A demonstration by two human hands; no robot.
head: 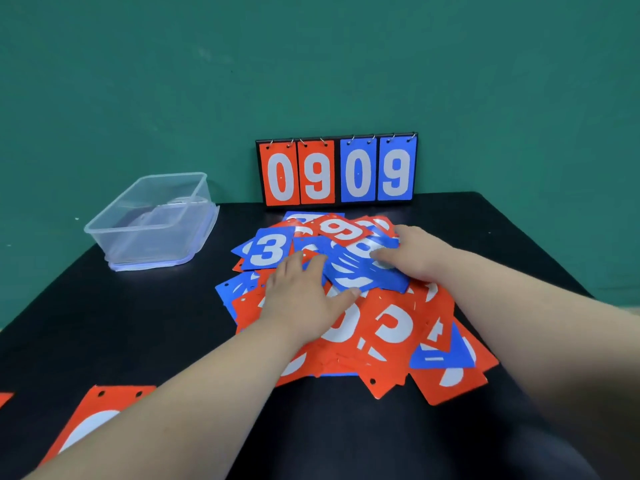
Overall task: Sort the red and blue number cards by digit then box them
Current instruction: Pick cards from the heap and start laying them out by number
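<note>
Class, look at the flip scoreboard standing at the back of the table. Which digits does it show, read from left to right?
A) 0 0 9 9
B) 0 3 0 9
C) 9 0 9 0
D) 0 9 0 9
D: the scoreboard shows a red 0 and a red 9, then a blue 0 and a blue 9, hung side by side on rings.

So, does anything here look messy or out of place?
Yes: the number cards lie in a jumbled, overlapping heap, red and blue mixed. A red card lies apart at the near left edge.
</note>
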